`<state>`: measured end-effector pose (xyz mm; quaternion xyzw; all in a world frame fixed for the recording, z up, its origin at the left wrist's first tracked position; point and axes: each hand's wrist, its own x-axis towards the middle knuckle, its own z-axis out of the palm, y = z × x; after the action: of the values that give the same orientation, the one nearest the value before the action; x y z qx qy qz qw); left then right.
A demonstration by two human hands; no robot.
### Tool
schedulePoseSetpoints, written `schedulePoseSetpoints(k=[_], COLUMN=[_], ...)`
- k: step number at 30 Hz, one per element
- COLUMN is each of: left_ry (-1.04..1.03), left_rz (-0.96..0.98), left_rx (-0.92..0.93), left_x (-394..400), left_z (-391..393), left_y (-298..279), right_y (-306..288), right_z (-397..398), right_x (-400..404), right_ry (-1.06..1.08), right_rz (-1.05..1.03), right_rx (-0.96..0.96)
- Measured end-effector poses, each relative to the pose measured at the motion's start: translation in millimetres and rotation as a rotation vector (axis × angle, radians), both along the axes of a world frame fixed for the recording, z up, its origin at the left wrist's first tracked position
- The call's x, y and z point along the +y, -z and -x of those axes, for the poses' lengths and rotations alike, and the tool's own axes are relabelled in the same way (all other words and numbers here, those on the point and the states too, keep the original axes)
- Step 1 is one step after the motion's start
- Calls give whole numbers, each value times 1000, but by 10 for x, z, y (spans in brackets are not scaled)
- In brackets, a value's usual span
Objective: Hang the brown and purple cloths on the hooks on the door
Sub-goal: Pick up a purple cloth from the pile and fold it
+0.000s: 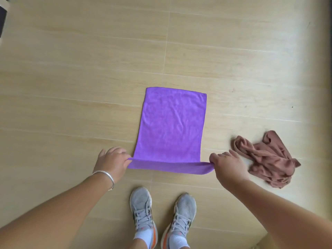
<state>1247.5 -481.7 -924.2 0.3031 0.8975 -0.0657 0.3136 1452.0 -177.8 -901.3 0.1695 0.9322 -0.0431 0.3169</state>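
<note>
Pinching the purple cloth's (170, 123) near corners, left hand (112, 161) and right hand (227, 165) flank it.

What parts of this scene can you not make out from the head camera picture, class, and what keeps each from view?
- The door and hooks: outside the head view entirely.
- Fingertips of the left hand and right hand: hidden under each hand's back where they pinch the purple cloth.
- The brown cloth: crumpled, so its shape and any hanging loop are hidden in its folds.
- The dark object at the top left: cut off by the frame edge.
</note>
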Motion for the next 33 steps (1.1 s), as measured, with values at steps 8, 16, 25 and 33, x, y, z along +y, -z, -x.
schedulePoseSetpoints(k=[8,16,25,33], left_ry=[-142,-51,403,353], left_rz=[-383,-231,-261,-154], left_rx=[106,313,266,289], left_x=[971,2043,1398,1646], left_z=[1245,2114,984,1401], left_y=[809,2252,3248,3268], right_y=[882,2469,3213,3193], right_z=[983,1960,1100,1445], right_x=[710,1462,755,1053], right_ry=[670,597,-7,-50], right_rz=[106,-90,-57,-170], right_rx=[383,454,283,137])
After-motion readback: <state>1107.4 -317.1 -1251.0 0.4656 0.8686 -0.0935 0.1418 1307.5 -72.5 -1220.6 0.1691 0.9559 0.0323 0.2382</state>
